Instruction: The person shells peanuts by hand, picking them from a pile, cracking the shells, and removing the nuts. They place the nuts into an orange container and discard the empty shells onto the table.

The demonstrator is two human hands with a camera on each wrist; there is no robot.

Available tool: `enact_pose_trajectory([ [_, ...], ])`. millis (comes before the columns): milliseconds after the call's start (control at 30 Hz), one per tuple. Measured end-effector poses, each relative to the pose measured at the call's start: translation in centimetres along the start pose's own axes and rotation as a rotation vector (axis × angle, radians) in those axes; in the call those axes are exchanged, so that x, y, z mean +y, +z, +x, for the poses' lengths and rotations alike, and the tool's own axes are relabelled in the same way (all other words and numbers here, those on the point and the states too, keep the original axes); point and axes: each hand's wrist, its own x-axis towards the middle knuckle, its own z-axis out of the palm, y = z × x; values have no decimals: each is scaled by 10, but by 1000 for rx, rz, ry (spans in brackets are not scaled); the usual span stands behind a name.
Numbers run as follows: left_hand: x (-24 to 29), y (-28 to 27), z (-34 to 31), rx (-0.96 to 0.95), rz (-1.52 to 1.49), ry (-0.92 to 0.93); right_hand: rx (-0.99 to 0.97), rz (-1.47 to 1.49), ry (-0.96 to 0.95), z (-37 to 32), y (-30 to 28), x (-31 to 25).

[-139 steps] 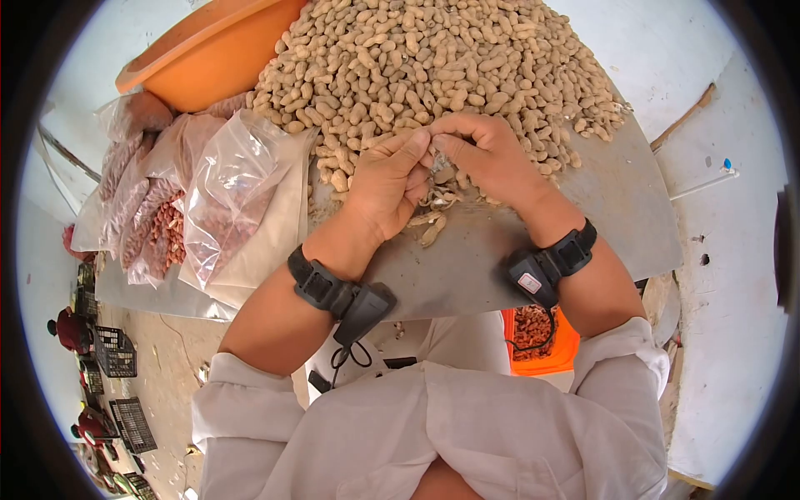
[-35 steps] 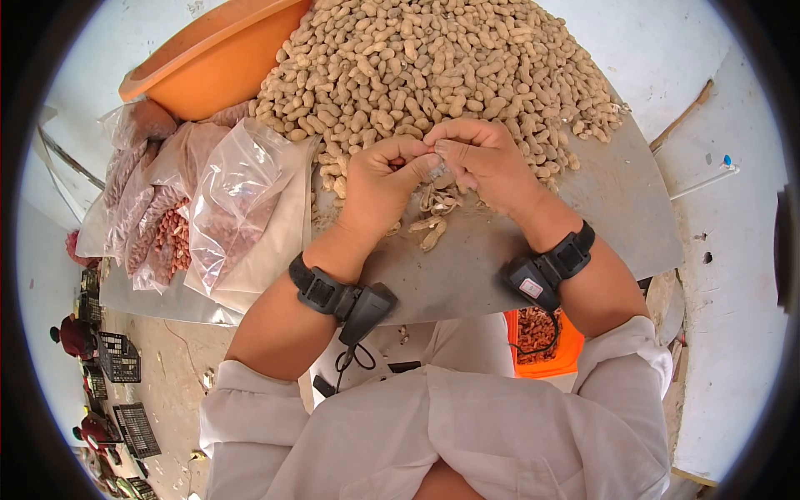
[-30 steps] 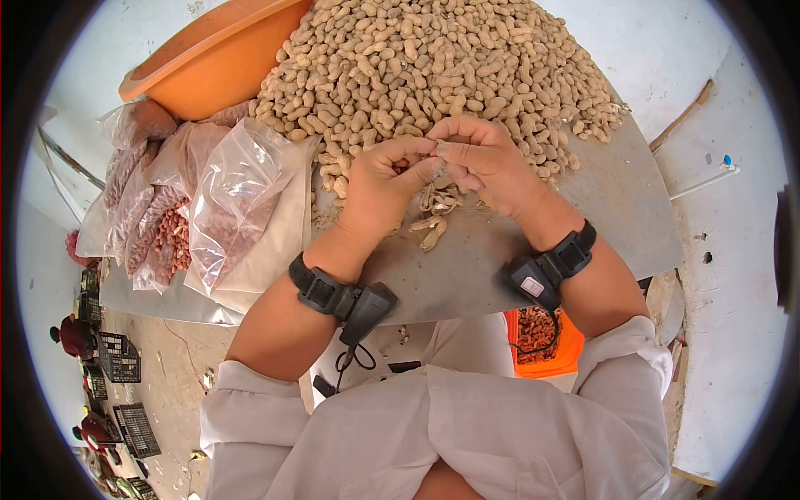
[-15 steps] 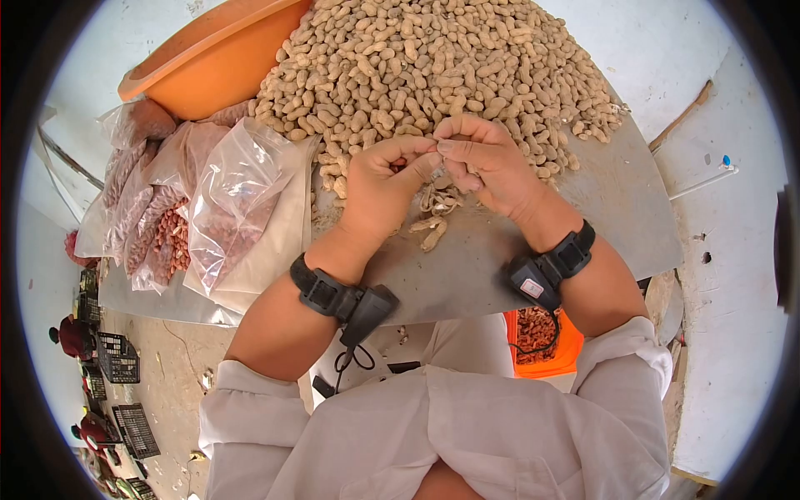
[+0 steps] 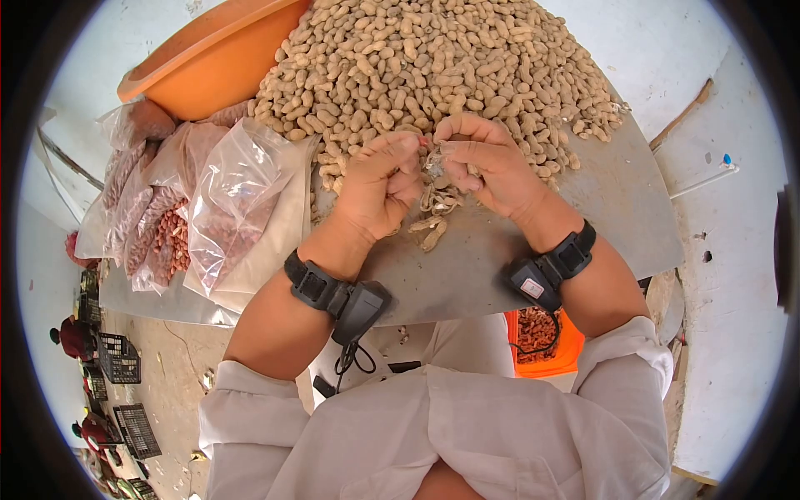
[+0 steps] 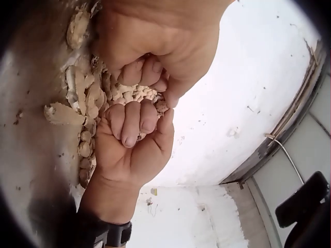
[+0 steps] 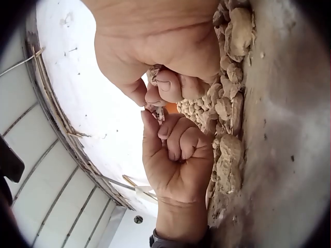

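Note:
Above the steel table, my left hand (image 5: 375,187) pinches a small reddish kernel (image 5: 423,141) between thumb and forefinger, its other fingers curled. Close beside it, my right hand (image 5: 493,171) holds a bit of broken shell at its fingertips. In the right wrist view a shell piece (image 7: 154,74) sits among the right hand's (image 7: 160,51) curled fingers, and the left hand (image 7: 178,155) nearly meets it from below. Opened shells (image 5: 440,198) lie under the hands, against the heap of unshelled peanuts (image 5: 417,67). In the left wrist view the fingertips nearly touch.
An orange basin (image 5: 217,62) stands at the heap's left. Clear bags (image 5: 237,196) with red kernels lie at the table's left. An orange container (image 5: 546,367) of reddish kernels sits below the table edge. Black crates (image 5: 119,358) and people are on the floor at far left.
My left hand has drawn back slightly to the left and turned, parting from the right fingertips; the reddish kernel now shows at its fingertips. My right hand has barely moved in the last half second.

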Motion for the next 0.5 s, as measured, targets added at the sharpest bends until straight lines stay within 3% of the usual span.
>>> enact_pose_trajectory([
  [167,5,-5,3,69,-291,-7,8,-471,64,-4,13,-12],
  [267,5,-5,3,77,-289,-10,-75,-379,79,-2,6,-9],
  [367,3,-1,2,136,-216,-6,-46,-585,-23,4,-4,1],
  [500,1,4,0,139,-26,26,39,-393,29,3,-1,3],
])
